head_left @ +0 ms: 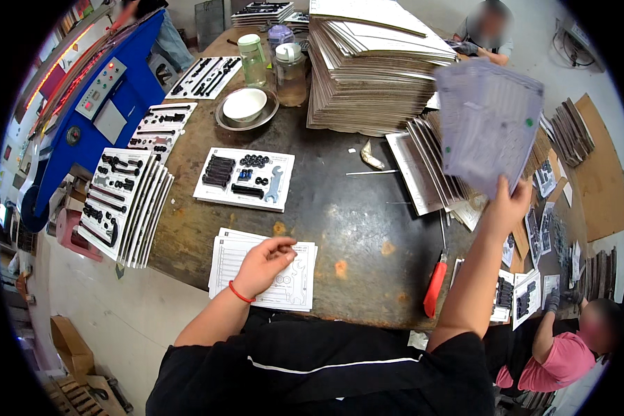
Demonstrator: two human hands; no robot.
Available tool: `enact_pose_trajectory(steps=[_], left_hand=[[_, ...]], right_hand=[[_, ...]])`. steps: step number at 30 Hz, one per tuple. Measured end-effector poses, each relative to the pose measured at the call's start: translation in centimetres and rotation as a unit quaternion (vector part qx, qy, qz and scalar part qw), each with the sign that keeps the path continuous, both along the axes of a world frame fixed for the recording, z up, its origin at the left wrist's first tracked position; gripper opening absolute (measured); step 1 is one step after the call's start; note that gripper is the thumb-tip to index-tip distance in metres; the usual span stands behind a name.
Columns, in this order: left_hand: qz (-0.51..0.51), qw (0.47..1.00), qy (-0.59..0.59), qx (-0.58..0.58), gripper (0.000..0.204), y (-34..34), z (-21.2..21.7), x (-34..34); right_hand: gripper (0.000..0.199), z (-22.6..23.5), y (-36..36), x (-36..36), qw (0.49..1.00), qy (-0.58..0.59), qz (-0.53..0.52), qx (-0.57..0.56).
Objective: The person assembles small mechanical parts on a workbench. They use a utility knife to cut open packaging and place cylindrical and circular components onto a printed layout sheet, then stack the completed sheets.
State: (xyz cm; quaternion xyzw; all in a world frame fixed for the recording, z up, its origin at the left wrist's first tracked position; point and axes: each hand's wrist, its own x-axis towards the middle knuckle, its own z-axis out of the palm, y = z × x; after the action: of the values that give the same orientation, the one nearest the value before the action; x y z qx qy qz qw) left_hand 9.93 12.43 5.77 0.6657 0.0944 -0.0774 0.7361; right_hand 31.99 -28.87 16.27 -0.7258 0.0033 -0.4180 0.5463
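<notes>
My right hand [511, 203] is raised at the right, gripping the bottom edge of a translucent, violet-tinted plastic template [489, 125], slightly blurred, with small green dots on it. Above a small pile of printed cards [298, 284] at the near table edge is my left hand [267, 263]. Its fingers are loosely bent with nothing between them, and whether it touches the cards I cannot tell. A red band circles that wrist. Beyond the pile lies a white card stack [208, 188] bearing black bolts, nuts and a grey wrench.
A tall stack of cardboard sheets [374, 83] stands at the back, with leaning cards [419, 187] beside it. Filled hardware cards [118, 201] line the left edge. A bowl [245, 105] and jars [252, 62] sit behind. A red-handled tool [435, 288] lies near my right forearm. Other people work nearby.
</notes>
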Motion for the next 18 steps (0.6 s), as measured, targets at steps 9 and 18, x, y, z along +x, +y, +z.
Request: enact_pose_trajectory(steps=[9, 18], left_hand=[[-0.01, 0.966, -0.127, 0.227, 0.097, -2.2, 1.0, 10.1], [-0.029, 0.979, -0.149, 0.136, 0.094, -4.5, -1.3, 17.1]], right_hand=[[0.03, -4.3, 4.6, -8.8, 0.882, 0.347, 0.213, -0.239], [0.014, -6.1, 5.3, -8.4, 0.89, 0.376, 0.248, -0.07]])
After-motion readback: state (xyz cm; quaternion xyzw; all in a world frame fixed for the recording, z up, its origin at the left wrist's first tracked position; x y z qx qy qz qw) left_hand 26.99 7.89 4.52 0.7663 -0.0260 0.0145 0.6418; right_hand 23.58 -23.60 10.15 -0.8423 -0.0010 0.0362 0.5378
